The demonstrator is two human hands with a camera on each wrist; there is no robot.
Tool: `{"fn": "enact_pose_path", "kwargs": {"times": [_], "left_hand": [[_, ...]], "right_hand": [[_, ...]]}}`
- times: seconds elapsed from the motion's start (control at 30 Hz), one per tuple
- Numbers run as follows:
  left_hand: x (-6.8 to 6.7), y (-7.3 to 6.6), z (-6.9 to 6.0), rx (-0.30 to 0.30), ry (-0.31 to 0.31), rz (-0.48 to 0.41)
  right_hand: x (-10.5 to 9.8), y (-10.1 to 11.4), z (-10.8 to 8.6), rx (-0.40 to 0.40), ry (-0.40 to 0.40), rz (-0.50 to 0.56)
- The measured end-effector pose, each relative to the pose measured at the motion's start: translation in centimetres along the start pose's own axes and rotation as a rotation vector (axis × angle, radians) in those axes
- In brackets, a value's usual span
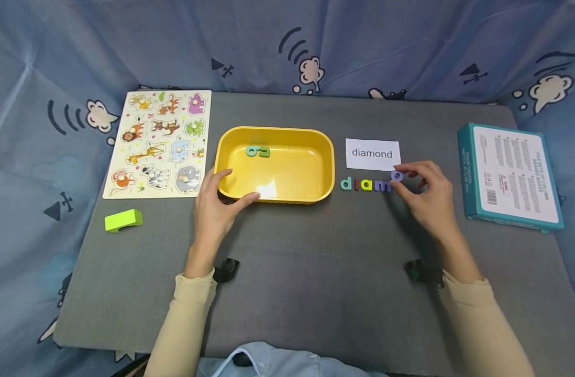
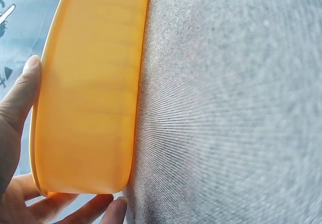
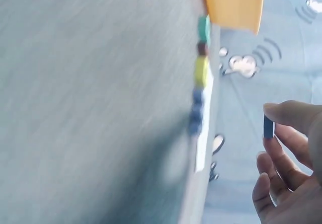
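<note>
My right hand (image 1: pixel 429 196) pinches a purple letter "o" (image 1: pixel 397 176) between thumb and fingers, just above the right end of a letter row; the right wrist view shows the letter (image 3: pixel 268 127) held clear of the table. The row has a teal "d" (image 1: pixel 346 184), a dark red "i" (image 1: pixel 356 184), a yellow "a" (image 1: pixel 366 185) and a purple "m" (image 1: pixel 383 186), below a white card (image 1: pixel 373 162) reading "diamond". My left hand (image 1: pixel 215 209) grips the left end of the yellow tray (image 1: pixel 321 193), thumb on its near rim. Two letters (image 1: pixel 258 151), teal and green, lie inside.
An animal puzzle board (image 1: pixel 143 141) lies at the back left, with a green block (image 1: pixel 123 220) in front of it. On the right is a teal and white box (image 1: pixel 516 175). A patterned blue curtain (image 1: pixel 259 47) hangs behind the grey table (image 1: pixel 297 272).
</note>
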State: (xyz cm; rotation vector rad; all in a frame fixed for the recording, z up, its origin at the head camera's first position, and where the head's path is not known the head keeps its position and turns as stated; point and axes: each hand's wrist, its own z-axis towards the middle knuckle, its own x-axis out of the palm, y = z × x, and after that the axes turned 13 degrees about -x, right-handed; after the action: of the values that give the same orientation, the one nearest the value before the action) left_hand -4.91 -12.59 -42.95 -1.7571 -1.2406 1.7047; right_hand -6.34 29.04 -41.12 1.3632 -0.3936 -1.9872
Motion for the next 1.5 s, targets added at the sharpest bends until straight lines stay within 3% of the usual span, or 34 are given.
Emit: {"fn": "enact_pose_path", "kwargs": {"times": [0.37,0.67,0.9,1.23,1.5], "left_hand": [[0.0,0.1,0.0,-0.004,-0.002,0.005],[0.0,0.1,0.1,0.006,-0.003,0.001],[0.0,0.0,0.1,0.016,-0.003,0.0],[0.0,0.0,0.1,0.024,-0.002,0.001],[0.0,0.0,0.1,0.015,-0.001,-0.001]], "right_hand": [[-0.7,-2.5,-1.5,0.098,0.077,-0.075],[-0.4,-3.5,-1.4,0.073,0.123,-0.061],[-0.2,-3.5,-1.2,0.087,0.177,-0.081],[-0.1,-3.2,-1.1,0.08,0.193,-0.088],[0.4,-0.8,-0.1,0.106,0.242,-0.054]]}}
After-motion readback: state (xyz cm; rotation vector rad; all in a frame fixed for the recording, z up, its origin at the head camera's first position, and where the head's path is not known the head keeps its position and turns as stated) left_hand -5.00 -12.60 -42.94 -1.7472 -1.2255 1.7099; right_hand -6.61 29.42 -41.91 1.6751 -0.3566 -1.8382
